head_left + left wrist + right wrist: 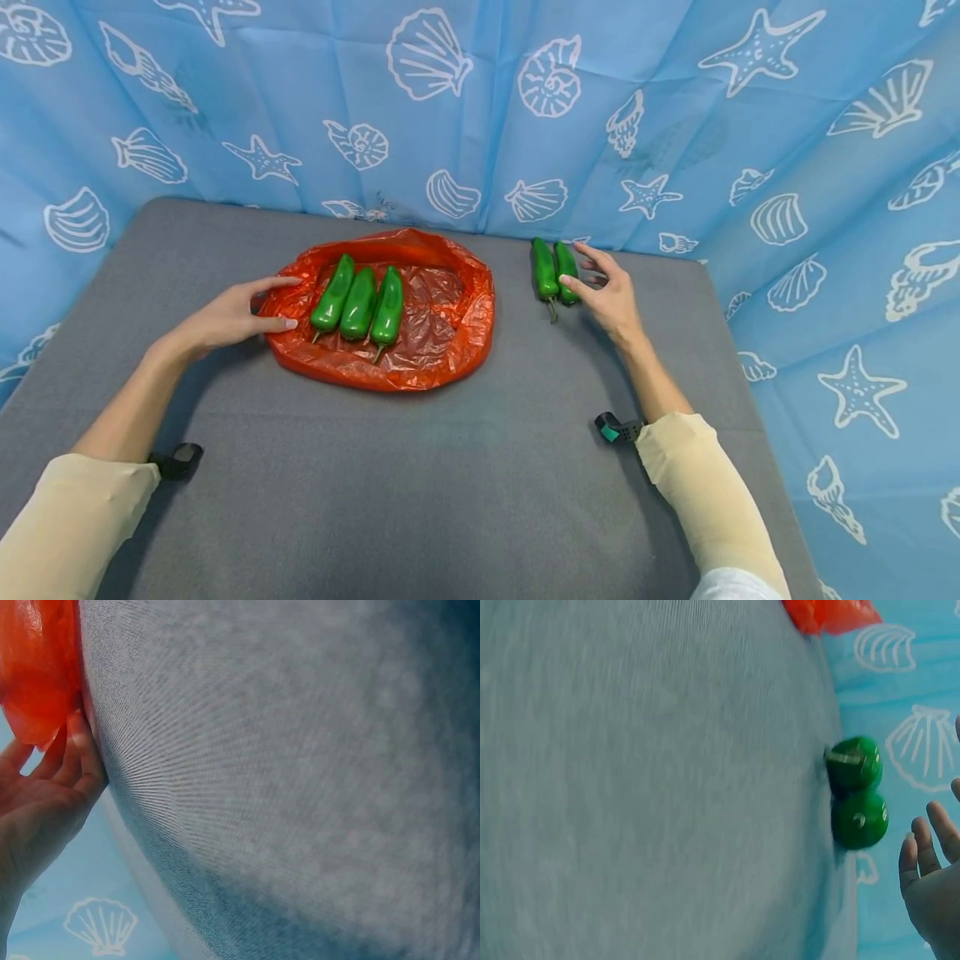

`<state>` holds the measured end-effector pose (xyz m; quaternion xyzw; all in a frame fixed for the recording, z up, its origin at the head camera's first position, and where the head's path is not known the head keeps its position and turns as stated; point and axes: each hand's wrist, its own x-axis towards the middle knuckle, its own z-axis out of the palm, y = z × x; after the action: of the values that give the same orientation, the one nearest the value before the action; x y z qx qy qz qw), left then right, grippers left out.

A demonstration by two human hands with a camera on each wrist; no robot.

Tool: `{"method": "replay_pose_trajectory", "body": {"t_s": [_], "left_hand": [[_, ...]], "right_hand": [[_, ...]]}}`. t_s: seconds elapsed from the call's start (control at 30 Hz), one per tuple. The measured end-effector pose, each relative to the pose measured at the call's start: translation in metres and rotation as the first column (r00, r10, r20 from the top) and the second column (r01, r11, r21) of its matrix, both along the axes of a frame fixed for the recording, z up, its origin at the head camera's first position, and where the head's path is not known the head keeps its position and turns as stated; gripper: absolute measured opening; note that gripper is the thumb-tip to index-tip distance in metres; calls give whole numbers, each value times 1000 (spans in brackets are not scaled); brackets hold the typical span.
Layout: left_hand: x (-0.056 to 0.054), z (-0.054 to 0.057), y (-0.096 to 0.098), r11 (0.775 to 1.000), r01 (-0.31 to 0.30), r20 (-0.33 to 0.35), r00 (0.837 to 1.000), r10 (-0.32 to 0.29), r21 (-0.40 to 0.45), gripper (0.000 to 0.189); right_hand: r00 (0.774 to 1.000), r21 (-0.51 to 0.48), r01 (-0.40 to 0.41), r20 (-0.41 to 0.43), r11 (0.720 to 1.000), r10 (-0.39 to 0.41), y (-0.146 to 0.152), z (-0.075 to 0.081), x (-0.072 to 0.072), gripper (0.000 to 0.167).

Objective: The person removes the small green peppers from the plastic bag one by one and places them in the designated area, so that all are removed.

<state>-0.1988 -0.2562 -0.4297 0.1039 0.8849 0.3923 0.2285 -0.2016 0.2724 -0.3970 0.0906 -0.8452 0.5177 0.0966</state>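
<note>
A red plastic bag (457, 362) lies spread on the table with its rim rolled outward. Three green peppers (358, 304) sit side by side in its left half. My left hand (232, 317) holds the bag's left edge, thumb and fingers on its side; in the left wrist view the left hand (49, 799) meets the red plastic. Two more green peppers, one on the left (545, 268) and one on the right (566, 260), lie together right of the bag. My right hand (611, 296) hovers at the right one with fingers spread, its thumb overlapping that pepper in the head view.
The grey table (420, 483) extends toward me in front of the bag. A blue curtain (480, 117) with white shells and starfish hangs close behind the table and down its right side. Each wrist wears a dark strap (621, 428).
</note>
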Motion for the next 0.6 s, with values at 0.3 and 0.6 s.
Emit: {"method": "replay_pose_trajectory", "body": {"t_s": [0.3, 0.6], "left_hand": [[-2, -1, 0, 1000, 9, 12, 1000, -9, 11, 80], [0, 2, 1, 1000, -8, 8, 1000, 8, 3, 81]], "right_hand": [[995, -33, -91, -53, 995, 89, -18, 3, 4, 50], [990, -85, -140, -46, 986, 136, -39, 3, 7, 54]]}}
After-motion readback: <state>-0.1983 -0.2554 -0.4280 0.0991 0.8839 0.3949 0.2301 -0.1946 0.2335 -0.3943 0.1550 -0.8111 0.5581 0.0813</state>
